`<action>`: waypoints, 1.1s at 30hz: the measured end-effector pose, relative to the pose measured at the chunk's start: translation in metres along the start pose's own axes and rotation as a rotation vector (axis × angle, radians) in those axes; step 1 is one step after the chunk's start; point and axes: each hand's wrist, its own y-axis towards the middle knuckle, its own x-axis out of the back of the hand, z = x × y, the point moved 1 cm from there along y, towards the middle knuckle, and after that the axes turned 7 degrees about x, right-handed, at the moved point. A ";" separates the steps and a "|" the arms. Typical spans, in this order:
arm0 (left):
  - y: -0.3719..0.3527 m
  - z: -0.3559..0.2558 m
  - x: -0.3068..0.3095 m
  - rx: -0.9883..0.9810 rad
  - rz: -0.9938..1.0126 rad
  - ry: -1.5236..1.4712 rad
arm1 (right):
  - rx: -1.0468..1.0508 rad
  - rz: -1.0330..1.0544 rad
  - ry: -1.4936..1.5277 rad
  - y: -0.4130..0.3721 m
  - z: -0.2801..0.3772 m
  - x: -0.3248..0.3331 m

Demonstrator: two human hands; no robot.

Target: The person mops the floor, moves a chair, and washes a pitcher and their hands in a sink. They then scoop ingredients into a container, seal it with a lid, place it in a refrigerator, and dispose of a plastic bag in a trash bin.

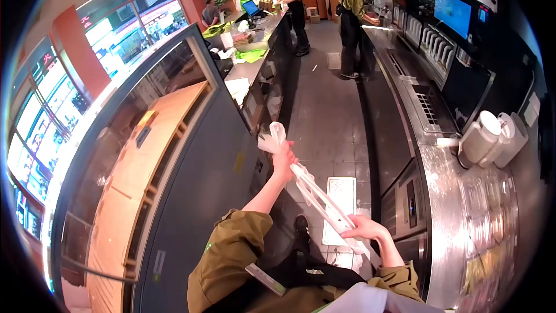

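A long, narrow piece of white plastic-looking material (319,195) stretches diagonally between my two hands above the floor. Its exact kind is hard to make out; it looks like a twisted, bunched-up bag or film. My left hand (282,163) is wrapped round its upper part, and a crumpled end sticks up above the fist. Lower down on the right, my right hand (366,229) grips the other part, with thumb and fingers closed on it. Below that hand a loose white end hangs near my dark apron (289,283).
On the left stands a glass-fronted case (191,174) with wooden shelving. A steel counter (443,220) with white pitchers (485,133) and clear containers (483,220) runs along the right. Two co-workers (351,17) (294,8) stand farther down the aisle. A white mat (341,188) lies on the floor.
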 end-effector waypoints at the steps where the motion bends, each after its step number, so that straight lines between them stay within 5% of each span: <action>1: 0.020 -0.002 0.000 -0.027 -0.030 -0.011 | -0.076 -0.071 -0.077 0.016 -0.019 0.015; 3: 0.066 -0.011 0.007 -0.060 0.002 -0.086 | -0.232 -0.198 -0.237 0.050 -0.072 0.047; 7: 0.147 -0.043 0.002 0.007 0.147 0.611 | -0.025 -0.657 0.824 0.141 -0.095 0.146; 9: 0.177 -0.035 -0.020 -0.039 0.322 0.837 | 0.092 -0.923 1.064 0.211 -0.078 0.190; 11: 0.211 -0.022 -0.043 0.080 0.492 0.975 | 0.307 -0.995 1.173 0.294 -0.070 0.228; 13: 0.242 0.001 -0.068 0.188 0.467 0.731 | 0.391 -1.141 0.842 0.352 0.000 0.237; 15: 0.265 -0.001 -0.089 0.354 0.615 0.509 | 0.495 -1.018 0.602 0.395 0.003 0.257; 16: 0.275 -0.007 -0.096 0.439 0.685 0.398 | 0.558 -1.071 0.710 0.415 -0.002 0.261; 19: 0.316 -0.028 -0.103 0.453 0.735 0.531 | 0.290 -0.923 0.890 0.442 0.022 0.283; 21: 0.359 -0.012 -0.091 0.381 0.721 0.543 | 0.080 -0.561 -0.256 0.471 -0.002 0.325; 22: 0.376 -0.011 -0.088 0.438 0.671 0.488 | 0.092 -0.432 -0.342 0.482 0.003 0.340; 24: 0.421 -0.011 -0.074 0.636 0.497 0.196 | 0.166 -0.350 -0.248 0.508 0.000 0.364; 26: 0.468 -0.032 -0.067 0.633 0.533 -0.086 | 0.269 -0.433 0.113 0.526 -0.025 0.384; 29: 0.556 -0.061 -0.061 0.357 0.530 -0.129 | 0.134 -0.147 0.426 0.573 -0.098 0.409; 31: 0.621 -0.073 -0.063 0.219 0.386 -0.148 | 0.229 0.208 0.408 0.600 -0.112 0.432; 33: 0.673 -0.088 -0.074 0.100 0.365 -0.197 | 0.022 0.127 0.601 0.621 -0.094 0.451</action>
